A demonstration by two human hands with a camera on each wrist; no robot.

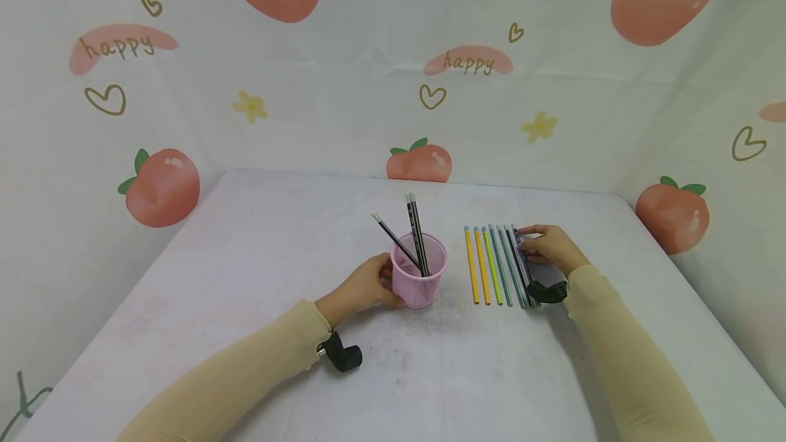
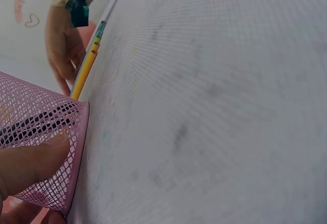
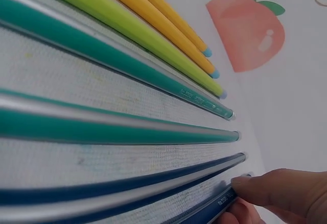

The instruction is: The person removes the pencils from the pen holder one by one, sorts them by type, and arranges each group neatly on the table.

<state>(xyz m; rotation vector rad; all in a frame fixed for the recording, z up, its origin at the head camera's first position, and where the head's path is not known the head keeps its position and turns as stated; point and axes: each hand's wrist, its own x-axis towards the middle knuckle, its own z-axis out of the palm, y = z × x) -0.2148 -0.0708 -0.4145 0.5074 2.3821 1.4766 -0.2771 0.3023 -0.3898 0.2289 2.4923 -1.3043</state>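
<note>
A pink mesh cup stands mid-table with three black pencils leaning in it. My left hand grips the cup's left side; the left wrist view shows my thumb pressed on the mesh. To the right lies a row of pens: two orange, one yellow-green, two teal, then dark blue ones. My right hand is at the row's right edge. In the right wrist view its fingertips pinch the far end of the outermost dark blue pen.
The white table is enclosed by peach-printed cloth walls at the back and both sides. A black wrist mount sits under each sleeve. The right hand and an orange pen also show in the left wrist view.
</note>
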